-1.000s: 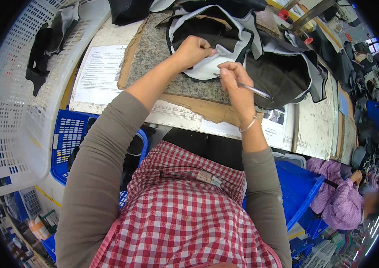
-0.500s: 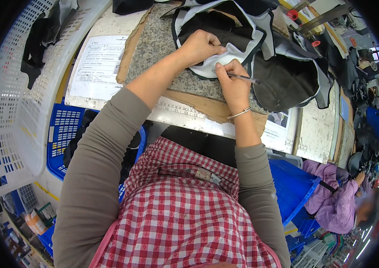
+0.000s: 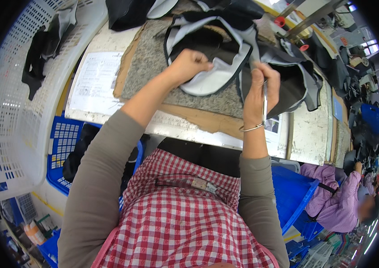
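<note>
A sewn black-and-grey fabric piece [image 3: 214, 82] with a pale lining and dark bound edges lies on the stone slab [image 3: 154, 67], its round opening facing up. My left hand [image 3: 189, 67] is closed, pinching the pale lining at the near side of that opening. My right hand [image 3: 263, 89], a bangle at its wrist, is slightly blurred and holds a pen [image 3: 265, 103] against the palm, pointing back toward the wrist. Its fingertips are by the piece's right edge; whether they also grip the fabric I cannot tell. A second similar dark piece [image 3: 287, 91] lies behind the right hand.
Printed sheets [image 3: 93, 80] lie left of the slab on the worn white table [image 3: 308, 138]. A white perforated basket [image 3: 15, 129] stands at left, blue crates [image 3: 294, 192] are below the table. More dark pieces [image 3: 129, 13] lie at the far edge. A person in a checked top [image 3: 339, 201] sits at right.
My right hand has moved right, away from the lining, and the pen has swung to point toward my wrist. My left hand stays on the lining, a little nearer me.
</note>
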`<state>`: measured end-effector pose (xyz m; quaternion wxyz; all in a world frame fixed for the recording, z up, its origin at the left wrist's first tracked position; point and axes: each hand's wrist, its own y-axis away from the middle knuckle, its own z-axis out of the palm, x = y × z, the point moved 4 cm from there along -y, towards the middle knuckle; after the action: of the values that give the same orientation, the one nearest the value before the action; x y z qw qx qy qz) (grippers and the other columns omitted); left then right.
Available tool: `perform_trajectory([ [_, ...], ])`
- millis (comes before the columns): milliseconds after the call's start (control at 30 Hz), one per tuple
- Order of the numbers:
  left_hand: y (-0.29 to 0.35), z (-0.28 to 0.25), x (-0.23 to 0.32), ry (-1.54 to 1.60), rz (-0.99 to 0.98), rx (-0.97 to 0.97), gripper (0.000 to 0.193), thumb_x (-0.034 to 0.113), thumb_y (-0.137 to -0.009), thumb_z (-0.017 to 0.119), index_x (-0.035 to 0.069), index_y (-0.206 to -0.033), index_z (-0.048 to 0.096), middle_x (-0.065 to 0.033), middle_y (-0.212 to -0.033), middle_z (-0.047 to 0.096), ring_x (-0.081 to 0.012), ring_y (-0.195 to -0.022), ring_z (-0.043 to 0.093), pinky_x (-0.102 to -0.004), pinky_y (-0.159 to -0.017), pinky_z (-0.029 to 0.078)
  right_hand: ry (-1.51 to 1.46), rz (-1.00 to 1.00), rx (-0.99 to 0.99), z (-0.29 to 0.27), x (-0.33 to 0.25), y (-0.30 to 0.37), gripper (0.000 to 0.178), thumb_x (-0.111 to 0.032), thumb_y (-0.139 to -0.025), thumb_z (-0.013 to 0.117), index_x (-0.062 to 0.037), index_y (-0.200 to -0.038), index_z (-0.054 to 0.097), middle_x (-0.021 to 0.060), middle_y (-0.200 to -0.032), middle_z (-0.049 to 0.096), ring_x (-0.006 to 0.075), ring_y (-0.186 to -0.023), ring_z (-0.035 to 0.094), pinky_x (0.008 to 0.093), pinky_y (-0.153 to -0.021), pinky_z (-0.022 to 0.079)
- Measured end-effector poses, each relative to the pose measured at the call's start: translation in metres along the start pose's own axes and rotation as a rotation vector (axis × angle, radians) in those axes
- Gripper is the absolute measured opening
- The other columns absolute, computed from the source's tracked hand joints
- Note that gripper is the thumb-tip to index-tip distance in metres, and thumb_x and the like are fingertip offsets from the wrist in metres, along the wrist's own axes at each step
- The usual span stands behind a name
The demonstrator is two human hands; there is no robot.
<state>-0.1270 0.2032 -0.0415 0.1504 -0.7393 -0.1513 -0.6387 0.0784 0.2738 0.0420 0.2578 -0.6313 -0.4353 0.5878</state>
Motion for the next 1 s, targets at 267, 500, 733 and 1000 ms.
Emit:
perform_trajectory([
  [267,0.099,0.045,0.015,-0.234,0.074,0.15,0.016,0.011,-0.095,0.074,-0.003,-0.102,0.07,-0.0015,-0.086,0.066,-0.0067,-0.075,0.058,-0.0245,-0.066,0.048,0.422,0.051,-0.345,0.018,0.005,-0.048,0.017,-0.021,-0.084,0.082,-0.0177,-0.099,0.075,0.0038,-0.09,0.074,0.0275,-0.085,0.07,0.0406,-0.074,0.054],
  [500,0.177,-0.011,0.071,-0.489,0.591,0.309,0.034,-0.004,-0.087,0.074,0.002,-0.12,0.068,-0.0153,-0.121,0.062,-0.0257,-0.105,0.065,-0.0314,-0.077,0.059,0.556,-0.274,-0.133,-0.059,0.034,-0.148,0.025,-0.016,-0.095,0.072,-0.0092,-0.118,0.077,0.0117,-0.112,0.076,0.0237,-0.098,0.073,0.0337,-0.089,0.055],
  [733,0.193,-0.227,0.004,-0.689,0.344,0.898,0.037,-0.001,-0.084,0.075,0.006,-0.119,0.067,-0.014,-0.117,0.061,-0.0258,-0.099,0.065,-0.0349,-0.083,0.056,0.455,-0.463,-0.08,-0.141,0.03,-0.238,0.033,-0.017,-0.1,0.068,-0.0017,-0.13,0.069,0.0126,-0.126,0.072,0.0246,-0.105,0.07,0.0365,-0.097,0.052],
  [1000,0.169,-0.452,-0.016,-1.143,0.001,1.053,0.044,0.006,-0.086,0.067,0.004,-0.13,0.061,-0.0201,-0.129,0.061,-0.0398,-0.121,0.059,-0.0488,-0.103,0.049,0.348,-0.515,-0.499,0.008,-0.031,0.009,0.032,-0.007,-0.072,0.073,-0.014,-0.103,0.072,0.0062,-0.094,0.068,0.0288,-0.095,0.064,0.0406,-0.086,0.048],
])
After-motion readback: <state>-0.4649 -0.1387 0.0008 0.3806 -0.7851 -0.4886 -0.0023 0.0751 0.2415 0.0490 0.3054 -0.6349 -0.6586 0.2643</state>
